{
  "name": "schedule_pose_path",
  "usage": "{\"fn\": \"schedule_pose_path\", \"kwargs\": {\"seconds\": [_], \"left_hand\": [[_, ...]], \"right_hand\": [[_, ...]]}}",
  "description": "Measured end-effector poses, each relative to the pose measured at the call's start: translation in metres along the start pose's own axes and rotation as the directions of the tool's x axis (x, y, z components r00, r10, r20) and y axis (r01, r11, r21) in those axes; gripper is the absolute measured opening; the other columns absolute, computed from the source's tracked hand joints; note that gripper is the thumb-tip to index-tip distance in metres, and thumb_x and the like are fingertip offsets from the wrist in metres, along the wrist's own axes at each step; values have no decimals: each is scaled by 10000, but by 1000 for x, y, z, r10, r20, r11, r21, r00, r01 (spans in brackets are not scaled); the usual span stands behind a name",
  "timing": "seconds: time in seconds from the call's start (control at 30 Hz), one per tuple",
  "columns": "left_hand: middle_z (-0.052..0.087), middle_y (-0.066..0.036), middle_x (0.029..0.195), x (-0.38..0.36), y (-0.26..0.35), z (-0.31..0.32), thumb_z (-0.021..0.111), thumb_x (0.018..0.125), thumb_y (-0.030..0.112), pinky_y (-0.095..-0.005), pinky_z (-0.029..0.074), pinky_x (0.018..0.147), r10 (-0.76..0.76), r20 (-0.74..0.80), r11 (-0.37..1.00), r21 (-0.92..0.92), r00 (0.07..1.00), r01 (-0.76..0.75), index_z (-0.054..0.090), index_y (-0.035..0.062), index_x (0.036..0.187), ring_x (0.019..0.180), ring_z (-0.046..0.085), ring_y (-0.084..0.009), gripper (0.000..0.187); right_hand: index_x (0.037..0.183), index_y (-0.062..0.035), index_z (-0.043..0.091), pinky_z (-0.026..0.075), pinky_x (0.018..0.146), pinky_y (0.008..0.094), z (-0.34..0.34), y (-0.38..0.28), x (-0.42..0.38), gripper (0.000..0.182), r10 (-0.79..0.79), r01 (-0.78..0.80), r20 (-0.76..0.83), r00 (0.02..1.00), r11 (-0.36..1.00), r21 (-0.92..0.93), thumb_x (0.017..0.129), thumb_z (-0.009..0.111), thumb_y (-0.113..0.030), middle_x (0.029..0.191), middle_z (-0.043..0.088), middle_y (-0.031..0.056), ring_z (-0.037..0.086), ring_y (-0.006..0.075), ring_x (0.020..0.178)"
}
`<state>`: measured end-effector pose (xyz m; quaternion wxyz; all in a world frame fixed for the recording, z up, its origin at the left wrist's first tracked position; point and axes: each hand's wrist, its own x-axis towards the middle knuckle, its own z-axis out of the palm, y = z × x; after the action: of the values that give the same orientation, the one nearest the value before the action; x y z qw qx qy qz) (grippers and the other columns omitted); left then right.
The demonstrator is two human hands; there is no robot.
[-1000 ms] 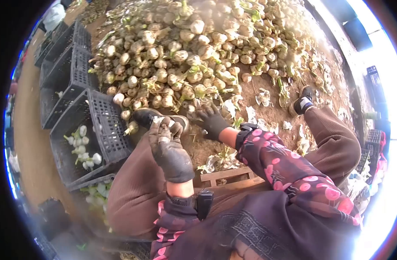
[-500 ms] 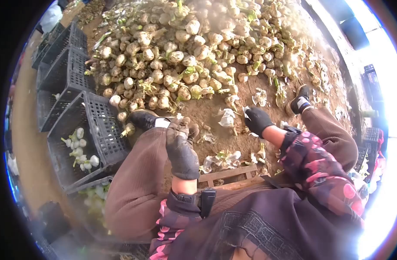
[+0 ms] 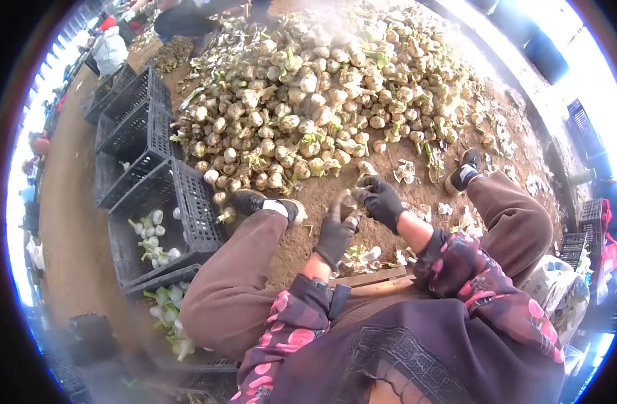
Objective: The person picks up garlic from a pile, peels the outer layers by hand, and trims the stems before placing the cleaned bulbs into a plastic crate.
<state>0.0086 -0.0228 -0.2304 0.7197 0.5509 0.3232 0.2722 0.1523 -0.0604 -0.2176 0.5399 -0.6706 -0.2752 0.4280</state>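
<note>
My two dark-gloved hands meet between my knees, over the dirt floor. The fingers of my left hand [image 3: 335,237] are closed around a garlic bulb [image 3: 349,200], which is mostly covered by the gloves. My right hand [image 3: 382,203] pinches the same bulb from the other side, its fingertips bent over the top. Just beyond the hands lies the large heap of garlic bulbs [image 3: 308,84], dirty and with bits of green stem. Loose peeled skins [image 3: 359,257] lie on the ground below my hands.
Black plastic crates [image 3: 201,209] line my left side; the nearest holds several clean white bulbs [image 3: 162,256]. More trimmed garlic [image 3: 168,313] lies by my left knee. A wooden piece [image 3: 369,279] is in front of my lap. Another person [image 3: 187,17] is beyond the heap.
My left hand has moved from beside my left knee toward the middle. My right hand has shifted slightly left to meet it at the bulb. The view has tilted up.
</note>
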Motion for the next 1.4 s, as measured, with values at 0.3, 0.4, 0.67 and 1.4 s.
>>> {"fn": "schedule_pose_path", "kwargs": {"seconds": [0.3,0.4,0.67,1.4], "left_hand": [[564,-7,690,-15,46,-19,462,949,286,-235,433,552,-141,38,806,-575,989,137,574,46,947,583,509,-94,265],[568,-24,700,-17,35,-29,491,936,207,-229,423,565,-124,85,835,-530,989,150,564,24,943,608,510,-93,197],[592,-83,1051,-23,58,-10,543,885,107,-240,497,725,-68,81,895,-435,994,96,456,38,1159,878,607,-140,296],[584,-83,1045,-24,56,-5,414,752,-30,-248,483,695,22,258,940,-335,966,68,454,13,1260,834,567,-146,511]], "right_hand": [[1244,-52,443,491,770,281,15,-50,-62,455,-101,25,344,933,975,219,846,658,-96,1058,596,55,585,125,928],[1229,-49,460,494,773,275,11,-60,-68,477,-107,157,276,955,973,-168,807,682,-33,1062,581,36,579,119,926],[1150,-52,537,473,655,278,-1,-42,-60,499,-258,276,223,940,960,-55,722,771,-156,778,593,46,537,121,677],[974,-28,565,472,665,324,14,-30,-48,191,-60,76,-154,986,992,105,940,421,-149,784,619,64,603,223,745]]}}
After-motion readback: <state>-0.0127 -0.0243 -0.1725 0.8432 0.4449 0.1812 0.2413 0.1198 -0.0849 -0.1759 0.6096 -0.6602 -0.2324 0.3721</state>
